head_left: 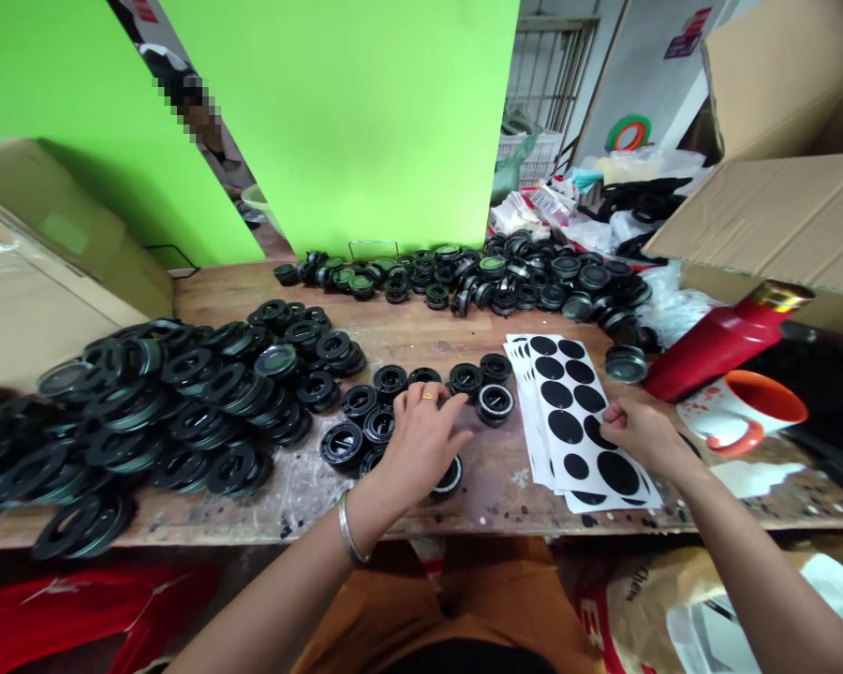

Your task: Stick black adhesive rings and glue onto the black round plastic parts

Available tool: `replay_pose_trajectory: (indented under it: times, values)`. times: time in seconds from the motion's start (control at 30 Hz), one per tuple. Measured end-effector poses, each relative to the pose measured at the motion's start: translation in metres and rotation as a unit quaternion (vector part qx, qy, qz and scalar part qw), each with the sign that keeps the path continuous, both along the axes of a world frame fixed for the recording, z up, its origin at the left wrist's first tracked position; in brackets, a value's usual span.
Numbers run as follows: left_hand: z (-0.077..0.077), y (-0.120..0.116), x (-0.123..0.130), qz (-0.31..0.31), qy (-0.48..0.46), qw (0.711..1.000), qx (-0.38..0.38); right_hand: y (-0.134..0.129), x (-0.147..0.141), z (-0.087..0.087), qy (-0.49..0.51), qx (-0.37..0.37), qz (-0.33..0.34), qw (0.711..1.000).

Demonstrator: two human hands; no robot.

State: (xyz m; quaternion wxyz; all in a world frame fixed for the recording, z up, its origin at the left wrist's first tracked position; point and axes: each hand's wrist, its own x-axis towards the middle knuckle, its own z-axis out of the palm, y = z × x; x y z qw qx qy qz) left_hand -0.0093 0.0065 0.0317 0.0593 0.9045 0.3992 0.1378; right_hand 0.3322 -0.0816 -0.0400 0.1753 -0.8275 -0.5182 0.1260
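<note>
My left hand (425,432) reaches over a group of black round parts (341,444), its fingers spread and bent. It rests on or hovers just above them; which, I cannot tell, as the palm hides some. Right of its fingertips sits a round part with a pale ring (495,404). My right hand (639,432) is closed in a pinch at the right edge of a white sheet of black round stickers (557,449). Its fingertips meet a round sticker (593,429) there and cover part of it. More sheets lie underneath.
A heap of black rings (203,402) fills the left of the wooden table (421,329). More round parts (506,281) line the back, before a green panel (365,122). At right are a red bottle (717,342), an orange-lined mug (727,412) and a cardboard box (779,215).
</note>
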Motion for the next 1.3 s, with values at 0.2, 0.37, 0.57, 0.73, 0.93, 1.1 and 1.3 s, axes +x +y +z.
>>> replay_pose_trajectory:
  times: [0.2,0.37,0.57,0.73,0.93,1.1,1.3]
  values:
    - [-0.003,0.016,0.010,-0.019,0.007,1.000,-0.004,0.002,-0.006,0.017,-0.028,-0.008,-0.043,0.999]
    - [-0.003,0.028,0.014,-0.028,0.021,0.999,0.007,0.009,0.000,0.034,-0.057,0.007,-0.020,0.998]
    - [-0.004,0.036,0.018,-0.032,0.023,0.999,0.014,0.026,-0.011,0.046,-0.046,0.104,-0.056,0.992]
    - [-0.006,0.040,0.019,-0.033,0.024,0.999,0.010,0.037,-0.027,0.057,0.044,0.078,0.016,0.996]
    - [-0.008,0.045,0.020,-0.035,0.037,0.999,0.010,0.062,-0.044,0.074,0.110,0.088,0.097,0.985]
    - [-0.009,0.049,0.030,-0.025,0.053,0.998,0.009,0.104,-0.072,0.069,0.268,0.135,0.070,0.951]
    - [-0.016,0.053,0.043,-0.012,0.054,0.998,0.019,0.144,-0.089,0.041,0.357,0.116,0.041,0.926]
